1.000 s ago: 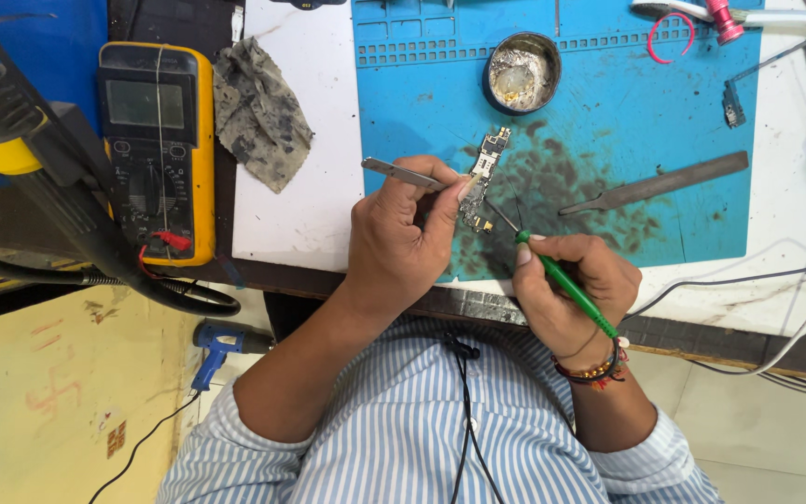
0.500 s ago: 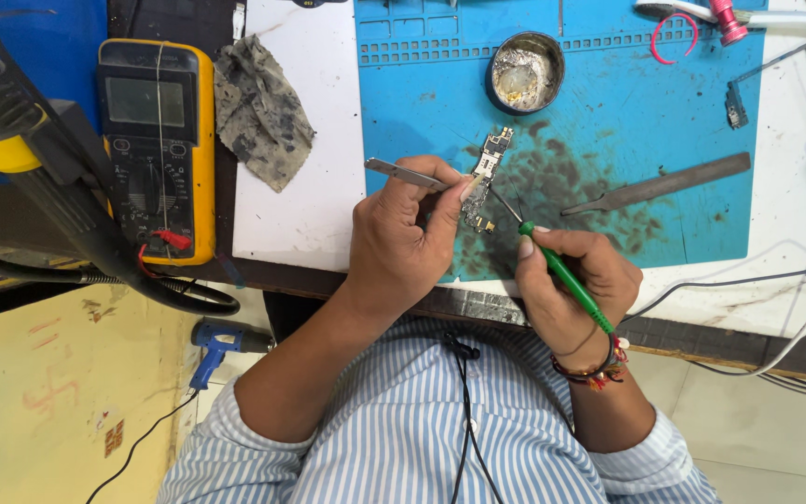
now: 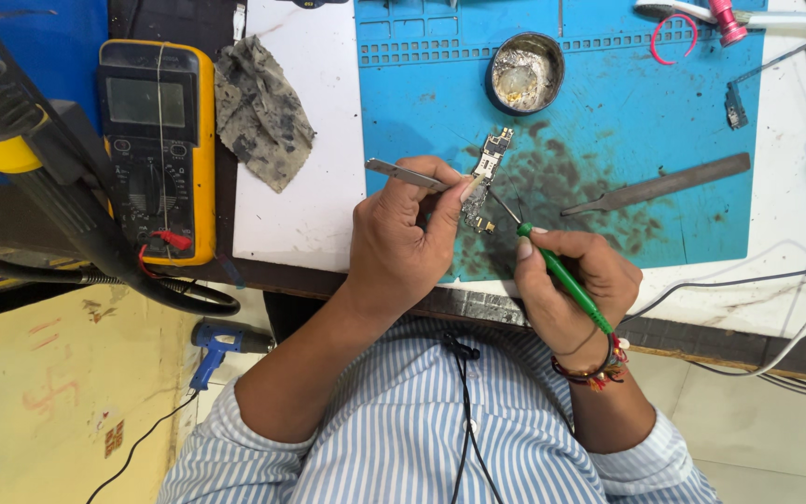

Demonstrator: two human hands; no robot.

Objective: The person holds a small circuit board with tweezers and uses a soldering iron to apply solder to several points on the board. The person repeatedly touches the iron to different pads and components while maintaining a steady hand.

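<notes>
1. The left hand (image 3: 403,238) is closed around a pair of metal tweezers (image 3: 408,174), its fingertips pressing on the lower part of a small circuit board (image 3: 489,168).
2. The circuit board lies on the blue work mat (image 3: 608,103) on the table (image 3: 300,205), on a dark-stained patch of the mat just in front of the person.
3. The right hand (image 3: 571,280) grips a green-handled tool (image 3: 566,278) like a pen; its thin metal tip points up and left at the board, beside the left fingertips.
4. A round metal tin (image 3: 524,73) sits on the mat beyond the board, and a flat metal file (image 3: 655,182) lies to the right of it.
5. A yellow multimeter (image 3: 156,149) and a stained grey rag (image 3: 263,112) lie to the left, well apart from both hands.
</notes>
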